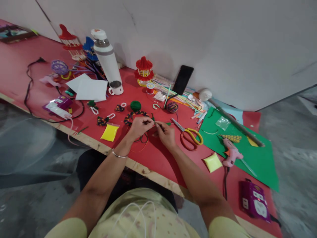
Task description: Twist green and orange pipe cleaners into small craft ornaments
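Over the red table covering, my left hand [141, 127] and my right hand [165, 134] meet with their fingertips pinched. Between them is a thin green strand [154, 120]; the fingers hide most of it, and I cannot tell whether it is yarn or pipe cleaner. A dark braided ring with orange flecks [128, 118] lies just behind my left hand, partly covered by it. Loose thread [141, 142] trails below that hand. Scissors with yellow and red handles [185, 131] lie open to the right of my right hand. A green yarn ball [135, 105] sits behind the ring.
At the back stand a white bottle [106, 59], a steel cup [116, 88], a red lantern-like ornament [144, 71] and a phone [183, 79]. A pink glue gun [232, 152] lies at right on a green sheet [262, 158]. A yellow packet [110, 132] is at left.
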Tool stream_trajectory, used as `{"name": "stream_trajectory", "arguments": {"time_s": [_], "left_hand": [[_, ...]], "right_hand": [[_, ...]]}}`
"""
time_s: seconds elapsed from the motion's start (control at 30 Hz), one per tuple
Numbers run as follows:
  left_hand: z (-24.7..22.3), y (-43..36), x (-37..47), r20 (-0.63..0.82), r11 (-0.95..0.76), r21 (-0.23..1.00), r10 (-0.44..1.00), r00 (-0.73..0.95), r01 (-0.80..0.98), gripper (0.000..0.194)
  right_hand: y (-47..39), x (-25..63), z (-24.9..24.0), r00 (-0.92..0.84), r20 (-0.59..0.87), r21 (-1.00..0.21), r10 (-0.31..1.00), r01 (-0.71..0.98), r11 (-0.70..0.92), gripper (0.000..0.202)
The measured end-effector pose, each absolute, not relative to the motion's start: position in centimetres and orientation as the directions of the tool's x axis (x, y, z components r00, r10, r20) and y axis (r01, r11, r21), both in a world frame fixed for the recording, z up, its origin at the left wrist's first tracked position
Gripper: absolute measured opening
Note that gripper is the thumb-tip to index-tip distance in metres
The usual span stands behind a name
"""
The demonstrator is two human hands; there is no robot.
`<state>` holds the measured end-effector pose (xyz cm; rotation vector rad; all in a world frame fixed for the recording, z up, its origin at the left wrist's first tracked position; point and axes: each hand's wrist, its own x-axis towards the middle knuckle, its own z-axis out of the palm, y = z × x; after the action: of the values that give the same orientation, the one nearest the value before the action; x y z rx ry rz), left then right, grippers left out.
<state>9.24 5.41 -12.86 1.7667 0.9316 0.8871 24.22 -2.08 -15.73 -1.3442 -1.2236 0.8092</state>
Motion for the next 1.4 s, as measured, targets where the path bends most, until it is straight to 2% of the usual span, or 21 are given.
{"name": "stream_trajectory", "arguments": {"time_s": [0.17, 0.37, 0.63, 0.93, 1.17, 1.27, 1.4], "left_hand": [[-13.0, 5.5, 9.2, 0.158, -0.280, 0.937, 0.874, 0.460, 0.210, 0.020], [-13.4, 5.6, 9.2, 0.133, -0.249, 0.950, 0.868, 0.478, 0.187, 0.022], [-13.6, 5.7, 9.2, 0.139, -0.251, 0.951, 0.871, 0.472, 0.183, 0.023], [-13.1, 5.6, 9.3, 0.134, -0.254, 0.943, 0.880, 0.456, 0.214, 0.021], [-13.9, 5.8, 9.2, 0.132, -0.251, 0.946, 0.878, 0.460, 0.207, 0.021], [-14.1, 5.8, 9.4, 0.111, -0.212, 0.961, 0.884, 0.455, 0.176, 0.022], [-14.1, 5.7, 9.5, 0.017, -0.072, 0.991, 0.902, 0.431, 0.110, 0.024]], "right_hand": [[-2.1, 24.3, -15.9, 0.225, 0.175, -0.968, 0.959, 0.218, 0.125, 0.037], [-2.2, 24.3, -15.6, 0.222, 0.196, -0.938, 0.955, 0.325, 0.117, 0.034], [-2.4, 24.2, -15.3, 0.222, 0.198, -0.936, 0.955, 0.331, 0.117, 0.031], [-2.5, 23.8, -15.7, 0.300, 0.221, -0.925, 0.928, 0.367, 0.101, 0.029], [-2.6, 23.6, -15.5, 0.304, 0.303, -0.870, 0.903, 0.475, 0.132, 0.023], [-2.7, 23.5, -15.4, 0.309, 0.336, -0.845, 0.890, 0.516, 0.139, 0.022], [-2.8, 23.6, -15.5, 0.316, 0.325, -0.856, 0.891, 0.499, 0.135, 0.021]]}}
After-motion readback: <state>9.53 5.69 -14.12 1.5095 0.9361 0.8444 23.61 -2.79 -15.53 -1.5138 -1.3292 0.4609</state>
